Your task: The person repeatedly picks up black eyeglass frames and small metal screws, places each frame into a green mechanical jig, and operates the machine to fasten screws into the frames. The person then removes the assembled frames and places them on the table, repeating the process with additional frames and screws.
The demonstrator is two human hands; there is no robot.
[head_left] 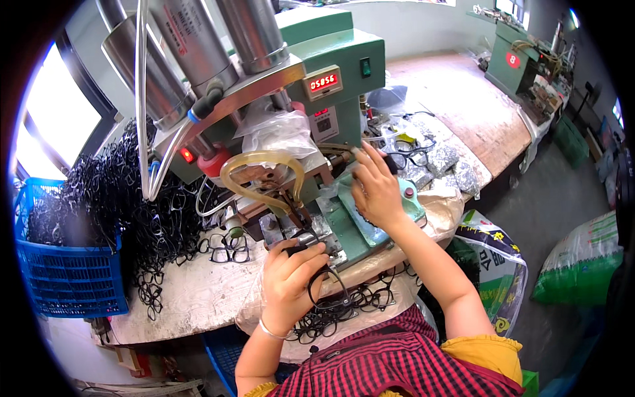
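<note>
at lower centre, the left hand [289, 278] is gripping black glasses [341, 285]; right of centre, the right hand [379, 188] is overhanging a green plate [352, 231], grip unclear.

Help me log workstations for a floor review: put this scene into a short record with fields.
Machine: green bench press with upright metal cylinders
Display: lit, red digits
Left hand: holding a black eyeglass frame at the front of the press
Right hand: over the green base plate; whether it grips anything is unclear
Tubing: yellowish looped hose in front of the press
Person's left: blue plastic basket, heaped with black eyeglass frames that spill onto the worktop
</note>
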